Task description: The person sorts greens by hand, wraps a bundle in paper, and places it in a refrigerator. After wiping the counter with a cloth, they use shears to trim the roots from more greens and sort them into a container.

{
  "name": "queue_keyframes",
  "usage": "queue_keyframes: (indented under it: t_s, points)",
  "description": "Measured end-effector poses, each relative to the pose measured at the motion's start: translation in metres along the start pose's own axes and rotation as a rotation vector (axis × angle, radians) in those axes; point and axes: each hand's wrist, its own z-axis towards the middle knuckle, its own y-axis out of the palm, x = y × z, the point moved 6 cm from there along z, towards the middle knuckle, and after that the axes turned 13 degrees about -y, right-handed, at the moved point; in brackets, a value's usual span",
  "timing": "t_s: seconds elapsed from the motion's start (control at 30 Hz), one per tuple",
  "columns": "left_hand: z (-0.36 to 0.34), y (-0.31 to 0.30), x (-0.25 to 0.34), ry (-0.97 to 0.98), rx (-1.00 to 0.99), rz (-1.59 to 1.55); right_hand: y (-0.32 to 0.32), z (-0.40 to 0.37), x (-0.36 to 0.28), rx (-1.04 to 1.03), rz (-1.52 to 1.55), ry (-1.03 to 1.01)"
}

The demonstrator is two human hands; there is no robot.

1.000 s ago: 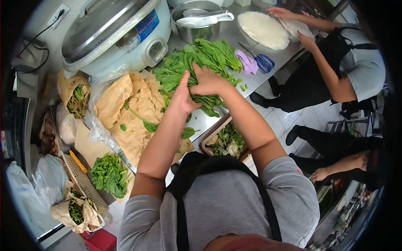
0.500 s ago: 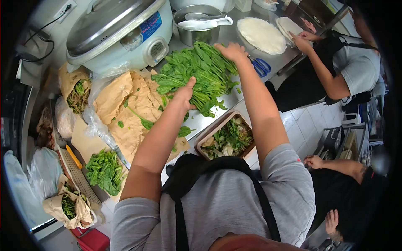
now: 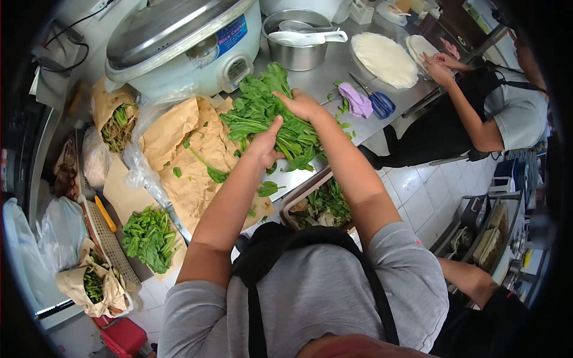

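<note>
A big heap of spinach [image 3: 271,113] lies on the metal counter in front of me, its leaves toward the back and its stems toward me. My left hand [image 3: 264,147] grips its near left side, thumb up and fingers partly hidden under the stems. From the far right my right hand [image 3: 300,106] presses in, fingers curled over the leaves. Brown paper [image 3: 194,140] with loose leaves spreads left of the heap. Just to the right lie a purple cloth [image 3: 356,100] and blue-handled scissors [image 3: 381,102].
A large rice cooker [image 3: 185,45] and a steel pot [image 3: 296,52] with ladles stand behind. A bin of scraps [image 3: 292,210] sits below the counter edge. More greens [image 3: 150,238] rest at left. A co-worker [image 3: 498,107] handles round dough sheets [image 3: 385,59]; another person's arm [image 3: 471,280] is at lower right.
My right hand has drawn left and closer to my left hand, squeezing the spinach into a narrower heap. The purple cloth and the scissors' blades have come into view.
</note>
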Motion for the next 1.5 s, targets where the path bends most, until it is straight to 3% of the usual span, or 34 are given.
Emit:
queue_keyframes:
  t_s: [0.13, 0.2, 0.27, 0.33, 0.37, 0.4, 0.43, 0.47, 0.5, 0.57, 0.63, 0.67, 0.73, 0.77, 0.8, 0.87, 0.9, 0.97, 1.03, 1.17, 1.37, 1.43, 1.5]
  points:
    - [-0.008, 0.003, -0.003, 0.036, -0.188, -0.111, 0.006, -0.021, -0.002, 0.103, 0.331, -0.023]
    - [-0.017, 0.01, -0.004, 0.07, -0.162, -0.115, 0.005, -0.03, -0.006, 0.079, 0.443, -0.074]
    - [-0.03, 0.024, 0.001, 0.104, -0.167, -0.135, -0.014, -0.054, -0.037, 0.16, 0.42, -0.195]
    - [-0.051, 0.042, 0.013, 0.216, -0.253, -0.135, -0.028, -0.045, -0.044, 0.079, 0.439, -0.341]
    - [-0.077, 0.052, 0.021, 0.264, -0.292, -0.148, -0.039, -0.055, -0.06, 0.122, 0.399, -0.303]
    - [-0.095, 0.055, 0.027, 0.276, -0.274, -0.162, -0.047, -0.056, -0.084, 0.05, 0.414, -0.466]
    - [-0.073, 0.043, 0.03, 0.316, -0.226, -0.164, -0.052, -0.066, -0.108, 0.076, 0.411, -0.407]
    - [-0.111, 0.044, 0.037, 0.413, -0.217, -0.187, -0.053, -0.067, -0.133, 0.053, 0.383, -0.576]
    - [-0.126, 0.04, 0.045, 0.517, -0.295, -0.194, -0.054, -0.059, -0.144, 0.014, 0.336, -0.613]
    - [-0.173, 0.013, 0.05, 0.666, -0.229, -0.23, -0.027, -0.088, -0.218, -0.161, 0.492, -0.75]
    - [-0.217, -0.013, 0.051, 0.815, -0.218, -0.271, 0.0, -0.096, -0.268, -0.167, 0.27, -0.928]
    - [-0.243, -0.035, 0.039, 0.783, -0.053, -0.286, 0.022, -0.097, -0.29, -0.228, 0.194, -0.977]
    - [-0.276, -0.084, 0.028, 0.924, -0.001, -0.342, 0.073, -0.109, -0.335, -0.316, 0.061, -1.082]
    - [-0.273, -0.12, 0.02, 0.939, -0.033, -0.338, 0.103, -0.115, -0.353, -0.334, -0.001, -1.148]
    - [-0.299, -0.138, 0.006, 0.908, 0.078, -0.401, 0.132, -0.12, -0.371, -0.35, -0.059, -1.215]
    - [-0.318, -0.189, -0.017, 1.085, 0.104, -0.427, 0.196, -0.124, -0.391, -0.409, -0.147, -1.308]
    - [-0.319, -0.215, -0.029, 1.092, 0.115, -0.52, 0.227, -0.128, -0.399, -0.467, -0.169, -1.325]
    - [-0.307, -0.265, -0.058, 1.096, 0.135, -0.712, 0.282, -0.141, -0.406, -0.607, -0.368, -1.176]
    - [-0.286, -0.304, -0.087, 1.081, 0.253, -0.815, 0.336, -0.142, -0.397, -0.558, -0.546, -1.184]
    - [-0.276, -0.322, -0.113, 0.93, 0.351, -1.074, 0.4, -0.127, -0.368, -0.628, -0.665, -1.029]
    - [-0.3, -0.316, -0.085, 1.079, -0.083, -1.085, 0.401, -0.102, -0.355, -0.72, -0.52, -0.939]
    - [-0.305, -0.316, -0.086, 1.011, -0.199, -1.179, 0.396, -0.112, -0.362, -0.754, -0.653, -0.887]
    - [-0.304, -0.319, -0.083, 1.059, -0.196, -1.112, 0.395, -0.121, -0.366, -0.776, -0.777, -0.866]
